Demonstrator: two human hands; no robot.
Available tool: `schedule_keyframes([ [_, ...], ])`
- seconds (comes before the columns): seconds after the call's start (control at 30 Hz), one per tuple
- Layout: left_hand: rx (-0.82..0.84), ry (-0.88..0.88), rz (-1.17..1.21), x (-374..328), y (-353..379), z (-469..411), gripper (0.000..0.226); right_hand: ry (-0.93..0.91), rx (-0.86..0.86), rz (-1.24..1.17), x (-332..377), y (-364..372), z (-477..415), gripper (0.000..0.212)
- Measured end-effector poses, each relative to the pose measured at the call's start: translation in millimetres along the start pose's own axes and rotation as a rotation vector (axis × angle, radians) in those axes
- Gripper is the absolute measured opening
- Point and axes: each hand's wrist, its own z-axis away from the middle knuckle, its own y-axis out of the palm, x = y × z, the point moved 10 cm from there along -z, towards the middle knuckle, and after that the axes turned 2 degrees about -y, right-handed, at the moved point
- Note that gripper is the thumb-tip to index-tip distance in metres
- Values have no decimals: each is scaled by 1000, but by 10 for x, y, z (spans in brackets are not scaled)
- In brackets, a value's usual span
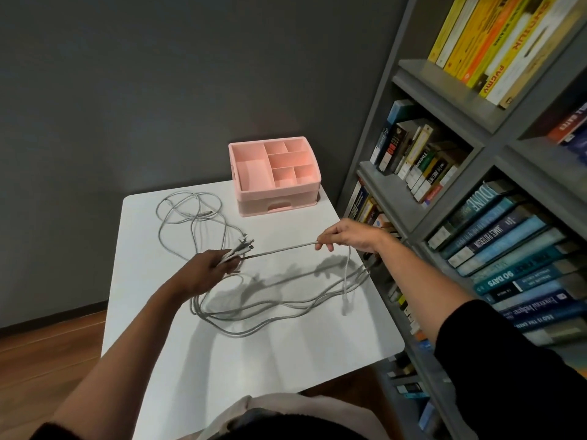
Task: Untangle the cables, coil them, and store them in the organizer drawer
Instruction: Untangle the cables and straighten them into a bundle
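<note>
Cables, grey braided, tangled (pixel 273 300): loops on white surface (pixel 286 360). Left hand (pixel 211 269) grips connector ends; right hand (pixel 346 238) pinches strand taut. Step: untangling. Next, likely: draw strand free, coil. Pink plastic organizer (pixel 278 198): drawer closed.

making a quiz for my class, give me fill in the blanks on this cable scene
The organizer on the table is ___ in colour.
Its drawer is ___, not open.
Of the left hand and right hand, the ___ one grips the bunch of connector ends, the other pinches a cable.
Missing: pink, closed, left.
</note>
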Motion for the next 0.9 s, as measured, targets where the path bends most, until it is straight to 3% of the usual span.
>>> schedule_keyframes([
  [0.17,28,-55,102,204,-52,56,33,49,-61,-18,-215,-222,68,41],
  [0.33,14,-108,180,334,-166,88,32,69,-218,-88,-294,-507,154,23],
  [0.47,54,-128,193,357,-68,100,31,62,-315,-133,-363,-606,200,38],
  [0.67,177,-177,70,441,63,71,30,38,-422,-90,-578,-810,226,25],
  [0.9,69,-171,-167,308,165,-48,31,71,-607,-120,-1040,-1032,211,23],
])
